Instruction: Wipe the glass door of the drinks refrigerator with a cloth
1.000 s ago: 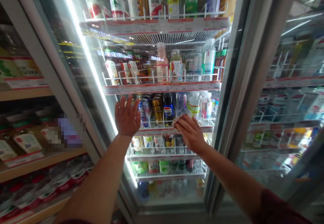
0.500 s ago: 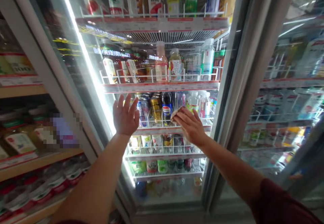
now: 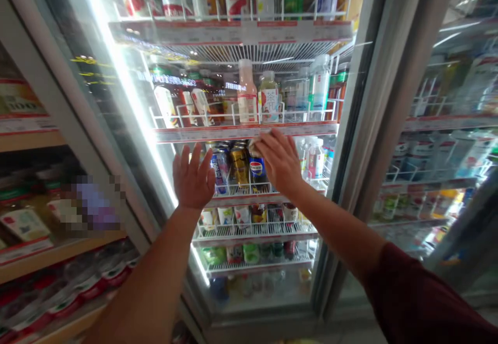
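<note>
My left hand (image 3: pixel 193 178) is up with its fingers spread, palm toward the glass door (image 3: pixel 280 300) of a lit drinks fridge. It appears to rest flat on the pane and holds nothing. To its right, my right hand (image 3: pixel 280 165) presses a pale crumpled cloth (image 3: pixel 255 146) to the glass; most of the cloth is hidden under the fingers. Behind the pane, close to the cloth, stand a Pepsi bottle (image 3: pixel 257 168) and gold cans (image 3: pixel 239 165), partly covered by my hand.
Bottles such as a pink one (image 3: pixel 247 92) fill the wire shelves inside. A metal door frame (image 3: pixel 383 100) runs down the right, with a second fridge beyond. At left, an open wooden shelf (image 3: pixel 62 243) holds bottled drinks. A bright light strip (image 3: pixel 128 100) edges the fridge.
My right hand has slid up and to the left with the cloth, from beside the Pepsi bottle to over its top. My left hand has stayed almost in place.
</note>
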